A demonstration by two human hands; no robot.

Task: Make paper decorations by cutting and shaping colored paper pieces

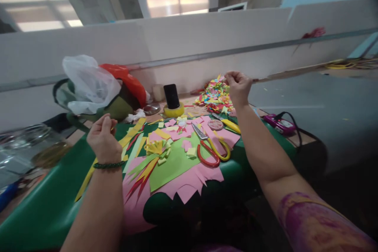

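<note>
In the head view, the paper flower [156,147] lies on the desk [53,208] between the two raised hands, to the right of the left hand's fingers and nearer to them than to the right's, its long axis running from the yellow bloom down and leftward along the tails. Both the left hand [103,136] and the right hand [239,86] have fingers pinched closed, though whether either grips anything fine cannot be told. Scissors [201,134] crowd the flower's right, while bare green surface opens leftward, beyond the paper strips.
</note>
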